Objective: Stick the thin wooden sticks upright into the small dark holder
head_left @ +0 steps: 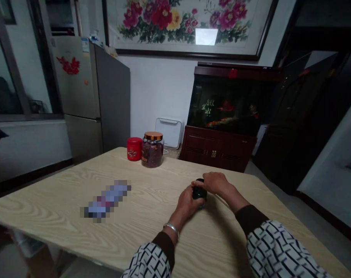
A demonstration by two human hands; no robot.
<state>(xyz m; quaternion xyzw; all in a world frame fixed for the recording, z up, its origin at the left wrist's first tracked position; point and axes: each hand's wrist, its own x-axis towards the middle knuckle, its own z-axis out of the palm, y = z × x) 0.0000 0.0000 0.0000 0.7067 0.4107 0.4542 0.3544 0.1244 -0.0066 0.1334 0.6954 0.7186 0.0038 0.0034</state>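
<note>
A small dark, glossy, rounded object (199,192) is between my two hands on the right half of the table; its exact kind is hard to make out. My left hand (189,202), with a silver bracelet at the wrist, curls round its near left side. From the far right, my right hand (215,182) reaches over and grips its upper part, fingers bent down. Both hands cover much of it, and its base is partly hidden behind the left fingers.
On the pale wooden table (152,216) lies a pixelated flat item (107,200) at left. A red canister (134,149) and a copper-lidded jar (152,150) stand at the back edge. Beyond are a fridge (77,85) and a fish tank (222,102).
</note>
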